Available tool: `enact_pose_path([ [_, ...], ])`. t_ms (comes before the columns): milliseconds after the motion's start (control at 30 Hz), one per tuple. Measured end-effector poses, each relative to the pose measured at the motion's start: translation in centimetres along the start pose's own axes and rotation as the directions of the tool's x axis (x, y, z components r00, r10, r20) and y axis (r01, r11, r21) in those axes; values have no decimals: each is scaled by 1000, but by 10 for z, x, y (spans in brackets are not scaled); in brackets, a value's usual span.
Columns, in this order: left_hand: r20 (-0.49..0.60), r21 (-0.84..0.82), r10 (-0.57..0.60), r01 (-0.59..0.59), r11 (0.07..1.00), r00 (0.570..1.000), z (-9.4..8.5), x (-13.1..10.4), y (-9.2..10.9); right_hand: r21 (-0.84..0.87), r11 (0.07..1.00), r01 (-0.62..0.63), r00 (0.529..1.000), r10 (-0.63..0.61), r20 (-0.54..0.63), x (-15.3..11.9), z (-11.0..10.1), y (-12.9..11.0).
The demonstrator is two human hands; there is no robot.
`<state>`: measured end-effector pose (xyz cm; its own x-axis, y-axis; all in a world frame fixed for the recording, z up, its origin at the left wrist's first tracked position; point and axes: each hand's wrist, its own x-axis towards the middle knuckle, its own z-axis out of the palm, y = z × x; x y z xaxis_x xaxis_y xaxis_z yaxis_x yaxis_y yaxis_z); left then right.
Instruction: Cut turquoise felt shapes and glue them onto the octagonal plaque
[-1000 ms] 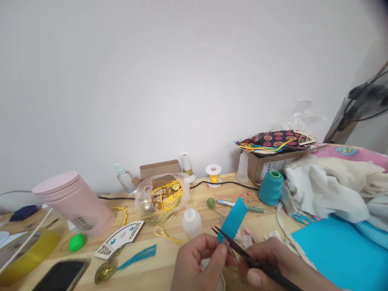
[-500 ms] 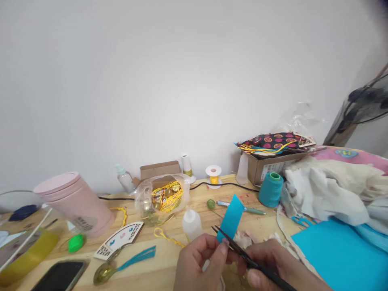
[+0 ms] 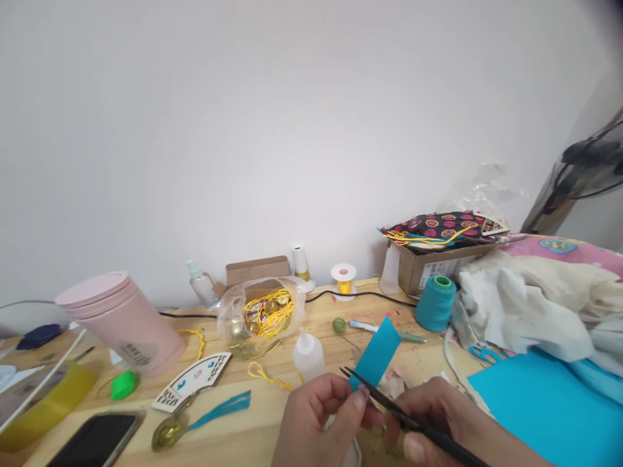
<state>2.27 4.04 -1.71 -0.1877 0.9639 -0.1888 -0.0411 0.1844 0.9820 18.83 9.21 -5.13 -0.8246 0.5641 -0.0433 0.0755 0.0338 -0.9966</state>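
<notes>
Low in the view, my left hand (image 3: 325, 415) pinches the lower end of a bright blue strip (image 3: 377, 352), which looks like paper or felt. The strip stands up from the fingers and leans right. Black tweezers (image 3: 428, 431) are gripped in my right hand (image 3: 438, 408), which is closed around them. Their thin tips lie across the strip's lower end, just above my left thumb, slightly apart. Whether they pinch the strip, I cannot tell. A white squeeze bottle (image 3: 308, 355) stands just behind my left hand.
A large blue sheet (image 3: 549, 408) and pale cloth (image 3: 525, 305) lie right. Behind stand a teal thread cone (image 3: 436, 303) and a filled cardboard box (image 3: 413, 266). Leftward are a fan-shaped piece (image 3: 192, 383), a teal tassel (image 3: 221, 410), a phone (image 3: 97, 441) and a pink tumbler (image 3: 124, 324).
The blue strip leans further right than before. Both hands keep their grip with only a slight shift, and the view has moved a little.
</notes>
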Motion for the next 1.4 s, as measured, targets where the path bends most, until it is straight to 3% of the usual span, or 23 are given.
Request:
enact_pose_path([
  [333,99,-47,-78,83,995,992,-3,1,3,-64,992,-106,994,106,-10,-7,-6,-5],
  [1233,150,-65,-144,155,986,978,-5,2,1,-128,985,-117,993,115,-29,-7,-10,-9],
  [1400,144,-86,-146,159,983,979,-5,2,1,-84,990,-110,994,112,15,-4,-9,-4],
])
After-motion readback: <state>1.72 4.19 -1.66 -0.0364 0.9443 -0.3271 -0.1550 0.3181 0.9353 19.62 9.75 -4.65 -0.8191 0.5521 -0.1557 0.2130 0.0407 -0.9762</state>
